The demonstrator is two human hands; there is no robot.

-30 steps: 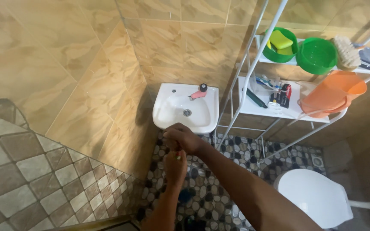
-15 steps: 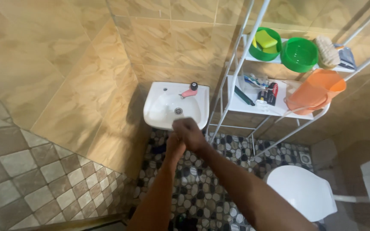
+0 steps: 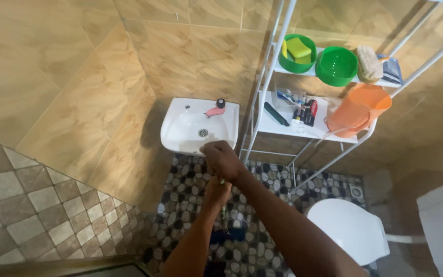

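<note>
hands: right hand [image 3: 222, 159] closed in a fist over left hand [image 3: 216, 191], together on a thin upright handle [image 3: 225, 218], held as half a second ago | change: hands now just before white sink [image 3: 201, 125] | rest: shelf rack [image 3: 308, 125], toilet [image 3: 347, 228] alongside

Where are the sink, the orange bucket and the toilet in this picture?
Sink [image 3: 188, 131]: head view, on the white basin's inside.
Orange bucket [image 3: 357, 110]: head view, on its side wall.
Toilet [image 3: 349, 228]: head view, on the closed white lid.
</note>
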